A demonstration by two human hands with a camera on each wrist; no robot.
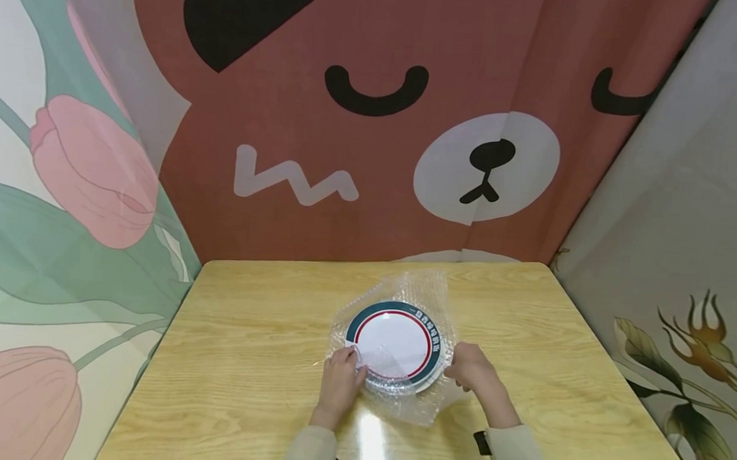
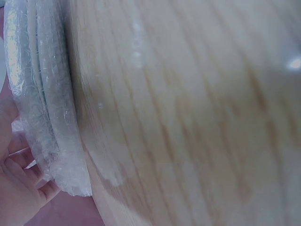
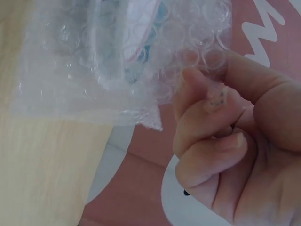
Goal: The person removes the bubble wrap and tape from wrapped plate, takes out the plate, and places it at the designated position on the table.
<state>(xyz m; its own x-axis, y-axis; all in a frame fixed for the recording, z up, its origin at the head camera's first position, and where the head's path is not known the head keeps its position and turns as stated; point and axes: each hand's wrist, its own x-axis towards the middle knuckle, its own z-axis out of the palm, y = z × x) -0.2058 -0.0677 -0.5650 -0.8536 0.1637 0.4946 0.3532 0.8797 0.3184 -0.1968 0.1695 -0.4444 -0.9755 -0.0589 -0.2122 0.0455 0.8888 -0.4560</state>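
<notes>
A round white plate (image 1: 395, 342) with a dark teal border and red ring lies face up inside clear bubble wrap (image 1: 427, 286). A second pale rim shows below its right edge. My left hand (image 1: 340, 385) grips the wrapped plate at its lower left, thumb on top; in the left wrist view its curled fingers (image 2: 30, 174) touch the wrapped edge. At the right, my right hand (image 1: 473, 369) pinches the edge of the wrap. Close up in the right wrist view, thumb and forefinger hold the bubble sheet (image 3: 61, 70), the other fingers curled in.
A light wood-grain table (image 1: 248, 348) carries the wrapped plate near its middle. Behind it hangs a red-brown bear-print cloth (image 1: 374, 237). A tulip-print cloth (image 1: 96, 173) borders the left, and a grey flower-print cloth (image 1: 666, 254) the right.
</notes>
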